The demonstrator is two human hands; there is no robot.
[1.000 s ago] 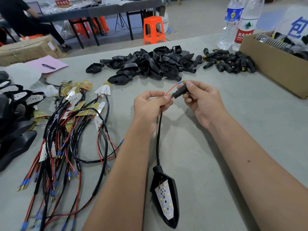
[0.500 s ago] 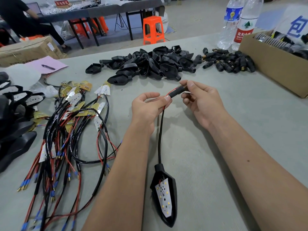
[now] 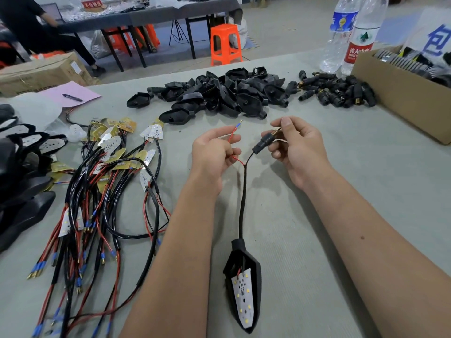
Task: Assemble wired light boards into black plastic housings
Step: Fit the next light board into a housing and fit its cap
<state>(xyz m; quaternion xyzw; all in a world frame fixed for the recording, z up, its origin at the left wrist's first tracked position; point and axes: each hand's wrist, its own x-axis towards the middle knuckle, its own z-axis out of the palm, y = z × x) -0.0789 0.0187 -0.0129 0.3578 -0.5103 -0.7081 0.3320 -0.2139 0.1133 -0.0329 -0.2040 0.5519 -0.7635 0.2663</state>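
Red wire (image 3: 234,135) runs through the left hand (image 3: 214,152), pinched between thumb and curled fingers, its blue-sleeved tip sticking up just beyond the grip. To the right of that grip, the right hand (image 3: 296,147) pinches a small black connector sleeve (image 3: 264,142) already threaded on the second lead, a brass tip showing at its upper end. Below both grips the two leads join into one black cable (image 3: 242,203), which drops toward the person into a black housing (image 3: 256,272) lying on the grey table (image 3: 317,240), with the white light board (image 3: 244,297) seated inside it. By the look of it, the board is fitted and the wire ends are being dressed. The next move probably calls for bringing the red lead to the sleeve and feeding its tip in squarely.
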